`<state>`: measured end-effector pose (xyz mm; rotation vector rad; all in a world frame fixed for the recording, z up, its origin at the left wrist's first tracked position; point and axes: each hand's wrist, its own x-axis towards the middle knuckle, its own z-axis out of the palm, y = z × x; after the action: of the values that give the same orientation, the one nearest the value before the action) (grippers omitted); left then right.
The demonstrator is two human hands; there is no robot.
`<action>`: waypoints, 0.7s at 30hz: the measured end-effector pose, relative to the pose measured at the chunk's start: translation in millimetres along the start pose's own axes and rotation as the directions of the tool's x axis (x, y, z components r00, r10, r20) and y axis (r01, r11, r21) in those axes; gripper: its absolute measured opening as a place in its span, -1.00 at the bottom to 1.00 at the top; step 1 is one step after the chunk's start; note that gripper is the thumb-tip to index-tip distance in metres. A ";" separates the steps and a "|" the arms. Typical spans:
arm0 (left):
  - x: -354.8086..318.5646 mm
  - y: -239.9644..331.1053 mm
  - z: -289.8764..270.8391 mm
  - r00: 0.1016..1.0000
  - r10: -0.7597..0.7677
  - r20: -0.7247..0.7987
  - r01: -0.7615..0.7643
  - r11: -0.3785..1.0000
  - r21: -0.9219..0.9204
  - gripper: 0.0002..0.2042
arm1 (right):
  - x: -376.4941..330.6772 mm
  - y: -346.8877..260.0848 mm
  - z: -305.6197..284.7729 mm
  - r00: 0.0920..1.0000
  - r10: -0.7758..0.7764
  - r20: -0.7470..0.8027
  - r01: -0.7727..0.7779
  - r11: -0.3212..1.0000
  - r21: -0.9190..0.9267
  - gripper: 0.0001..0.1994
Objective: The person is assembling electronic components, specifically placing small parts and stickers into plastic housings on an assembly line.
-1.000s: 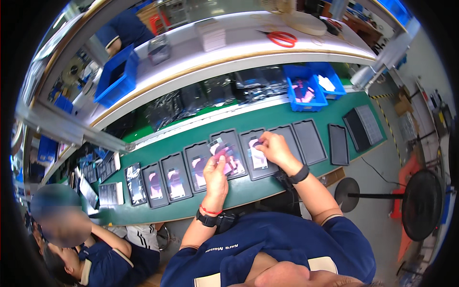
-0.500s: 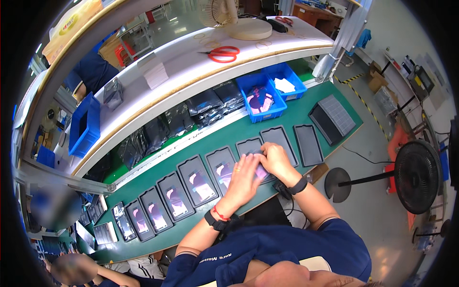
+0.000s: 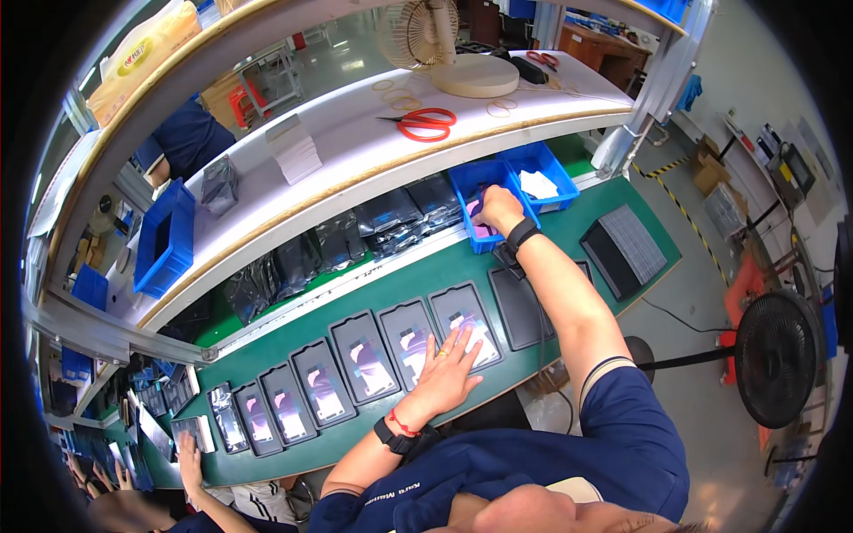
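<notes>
My right hand (image 3: 500,210) reaches into a blue bin (image 3: 486,244) of purple and pink film-like pieces (image 3: 474,207). Its fingers look curled down among them; what they grip, if anything, is hidden. My left hand (image 3: 444,377) is open, fingers spread, above the front edge of the row of dark grey trays. Nearest to it are a tray (image 3: 402,324) and the tray to its right (image 3: 442,305), each with a pale purple and white sheet-like piece. Further left, similar trays (image 3: 338,322) hold like pieces. Under my right forearm lies a dark tray (image 3: 517,306) with no piece visible.
A second blue bin (image 3: 555,202) with white papers stands beside the first. Stacked grey trays (image 3: 626,249) sit at the bench's right end. Black bags (image 3: 388,213) line the space under the shelf, which carries red scissors (image 3: 426,124). A co-worker's hand (image 3: 187,457) is at the left.
My right hand has left the trays and gone up into the blue bin. My left hand has moved slightly down, its fingers spreading. A co-worker's hand has come onto the bench at left.
</notes>
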<state>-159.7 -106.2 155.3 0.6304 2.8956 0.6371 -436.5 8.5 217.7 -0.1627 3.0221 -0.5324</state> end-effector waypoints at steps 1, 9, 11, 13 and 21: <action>-1.0 -0.5 -0.5 1.000 -0.003 0.002 0.003 1.000 -0.002 -0.42 | 0.5 -0.9 0.0 1.000 0.022 0.003 -0.022 0.998 0.064 -0.62; -2.1 1.8 -5.5 1.000 -0.023 0.018 0.024 0.998 -0.050 -0.47 | 30.9 40.7 11.8 0.981 0.071 -0.179 -0.042 0.986 0.160 -0.76; -2.2 3.4 -8.0 0.999 -0.039 -0.003 0.039 0.996 -0.085 -0.47 | 20.7 47.2 3.2 0.971 0.020 -0.237 0.029 0.979 0.202 -0.80; -0.6 6.2 -10.3 0.995 -0.053 -0.088 0.041 0.991 -0.129 -0.50 | 18.4 57.6 -4.3 0.970 0.058 -0.238 0.020 0.949 0.314 -0.82; 15.8 5.6 -24.8 0.889 -0.044 -0.455 -0.100 0.953 -0.288 -0.64 | -85.8 99.8 -48.2 0.990 -0.047 -0.134 0.140 0.470 0.872 -0.94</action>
<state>-176.7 -104.3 179.8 0.5377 3.0924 1.3755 -364.8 128.0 232.8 -0.2306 2.3574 -2.0576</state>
